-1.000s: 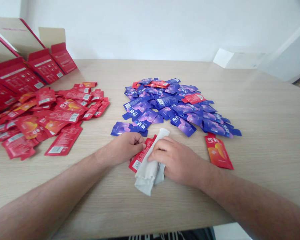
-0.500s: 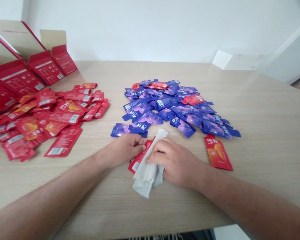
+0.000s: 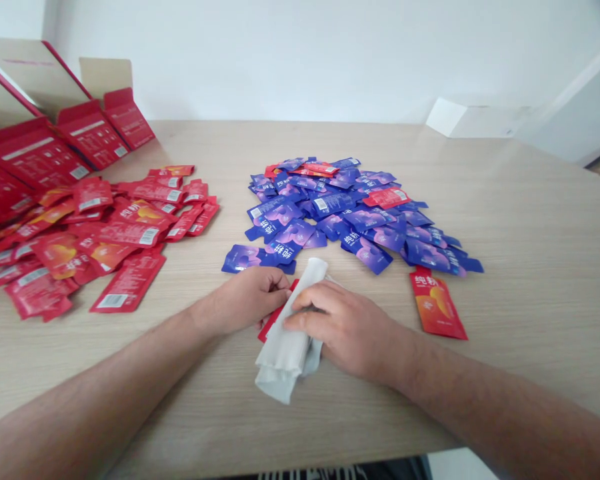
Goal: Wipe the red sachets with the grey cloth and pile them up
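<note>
At the near middle of the table, my left hand (image 3: pixel 253 299) pinches the left edge of a red sachet (image 3: pixel 267 325). A folded white tissue (image 3: pixel 286 347) covers most of that sachet. My right hand (image 3: pixel 347 327) is closed on the tissue from the right, its thumb and fingers pressing it over the sachet. Just beyond my hands is a pile of blue-purple sachets (image 3: pixel 330 207), with a few red ones among them. Right of my right hand, a single red sachet (image 3: pixel 437 307) lies flat, its top touching the pile's edge.
A heap of red sachets (image 3: pixel 105 233) spreads over the left of the wooden table (image 3: pixel 530 267). Behind it stand open red cartons (image 3: pixel 45 157) with raised flaps. A white box (image 3: pixel 475 120) sits at the back right against the wall.
My right hand has slid the tissue a little left and toward me, covering more of the red sachet. My left hand keeps its place on the sachet's edge.
</note>
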{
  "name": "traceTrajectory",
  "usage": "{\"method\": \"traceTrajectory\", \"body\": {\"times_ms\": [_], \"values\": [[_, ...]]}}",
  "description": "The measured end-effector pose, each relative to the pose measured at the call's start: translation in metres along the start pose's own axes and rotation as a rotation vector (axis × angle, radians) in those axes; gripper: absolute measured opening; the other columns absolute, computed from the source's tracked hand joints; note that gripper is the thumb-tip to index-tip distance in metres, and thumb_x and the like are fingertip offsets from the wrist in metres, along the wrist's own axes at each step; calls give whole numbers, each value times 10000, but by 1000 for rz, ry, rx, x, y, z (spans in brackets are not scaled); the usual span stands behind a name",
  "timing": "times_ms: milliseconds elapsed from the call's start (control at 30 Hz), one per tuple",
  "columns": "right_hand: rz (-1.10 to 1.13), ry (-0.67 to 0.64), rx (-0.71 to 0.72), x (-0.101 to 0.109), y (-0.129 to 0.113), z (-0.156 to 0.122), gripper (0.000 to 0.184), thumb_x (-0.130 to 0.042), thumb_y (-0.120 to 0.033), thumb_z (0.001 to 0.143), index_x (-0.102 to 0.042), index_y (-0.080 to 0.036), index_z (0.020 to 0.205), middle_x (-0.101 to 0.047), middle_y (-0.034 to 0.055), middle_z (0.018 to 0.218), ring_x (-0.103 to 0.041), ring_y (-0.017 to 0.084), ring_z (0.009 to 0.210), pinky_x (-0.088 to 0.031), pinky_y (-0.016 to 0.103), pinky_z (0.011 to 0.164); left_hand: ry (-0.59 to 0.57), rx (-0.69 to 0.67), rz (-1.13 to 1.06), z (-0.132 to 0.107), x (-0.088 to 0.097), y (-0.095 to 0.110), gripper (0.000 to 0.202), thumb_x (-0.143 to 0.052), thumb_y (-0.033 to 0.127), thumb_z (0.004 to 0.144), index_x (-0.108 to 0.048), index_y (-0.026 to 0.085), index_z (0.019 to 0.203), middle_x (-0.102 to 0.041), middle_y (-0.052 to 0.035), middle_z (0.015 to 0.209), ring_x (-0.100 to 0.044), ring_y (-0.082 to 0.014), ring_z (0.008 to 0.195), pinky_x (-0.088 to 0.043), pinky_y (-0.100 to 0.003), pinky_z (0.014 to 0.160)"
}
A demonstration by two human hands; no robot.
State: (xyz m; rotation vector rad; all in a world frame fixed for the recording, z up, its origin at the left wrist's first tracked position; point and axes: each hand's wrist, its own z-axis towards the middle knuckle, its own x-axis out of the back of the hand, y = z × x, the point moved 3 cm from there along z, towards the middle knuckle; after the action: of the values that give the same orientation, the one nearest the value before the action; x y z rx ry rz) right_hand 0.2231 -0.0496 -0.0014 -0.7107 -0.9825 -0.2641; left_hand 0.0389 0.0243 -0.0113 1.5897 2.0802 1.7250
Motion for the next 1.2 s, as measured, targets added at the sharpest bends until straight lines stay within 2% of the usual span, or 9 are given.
{"method": "traceTrajectory", "body": {"times_ms": [133,300,500,667,800,967,1100,1200], "values": [[12,56,-97,3,8,0,364,-609,-43,927,-692,-192,1249,-679,89,1196,-607,235,1141,-516,416,1022,-29,6,-11,0,0,1,299,-552,476,932,-600,208,809,-651,14,624,-616,-128,504,-422,-216,446],[10,-14,22,0,1,1,273,-576,-167,1004,-692,-189,1250,-685,95,1200,-587,251,1161,-520,433,1026,-1,-2,-26,-2,2,4,265,-610,444,898,-621,201,793,-649,20,609,-587,-113,488,-392,-211,451],[10,39,-80,4,11,1,369,-604,-18,918,-690,-152,1251,-689,97,1212,-580,243,1184,-483,425,1081,-4,-14,-31,-3,1,5,267,-610,429,895,-637,197,765,-640,19,597,-552,-105,479,-368,-215,452],[23,-7,12,2,7,2,277,-622,-104,953,-708,-141,1214,-694,104,1211,-584,251,1166,-493,415,1070,-26,-47,-30,-2,0,5,265,-595,421,912,-641,193,783,-636,26,599,-541,-94,474,-375,-205,464],[9,39,-58,3,11,2,377,-616,-6,897,-696,-152,1234,-697,94,1215,-591,249,1176,-488,421,1080,-24,-37,7,-1,0,4,280,-564,426,934,-646,193,802,-635,21,602,-552,-100,480,-354,-205,449],[19,-3,18,2,8,1,291,-595,-106,972,-692,-141,1244,-694,103,1240,-583,252,1195,-491,417,1087,-28,-37,32,-1,1,5,276,-560,428,933,-644,192,816,-641,24,623,-560,-99,493,-358,-204,452],[12,45,-53,3,12,1,347,-601,-34,935,-686,-141,1255,-690,100,1255,-589,244,1205,-482,406,1101,-31,-33,18,-1,1,3,281,-544,421,936,-643,190,808,-620,29,618,-549,-98,494,-385,-205,458],[2,28,-21,2,10,1,325,-611,-61,944,-690,-138,1250,-692,103,1252,-588,250,1201,-486,416,1099,-25,-40,30,-1,0,2,270,-549,409,932,-642,190,804,-622,26,614,-552,-98,491,-379,-204,453]]}}
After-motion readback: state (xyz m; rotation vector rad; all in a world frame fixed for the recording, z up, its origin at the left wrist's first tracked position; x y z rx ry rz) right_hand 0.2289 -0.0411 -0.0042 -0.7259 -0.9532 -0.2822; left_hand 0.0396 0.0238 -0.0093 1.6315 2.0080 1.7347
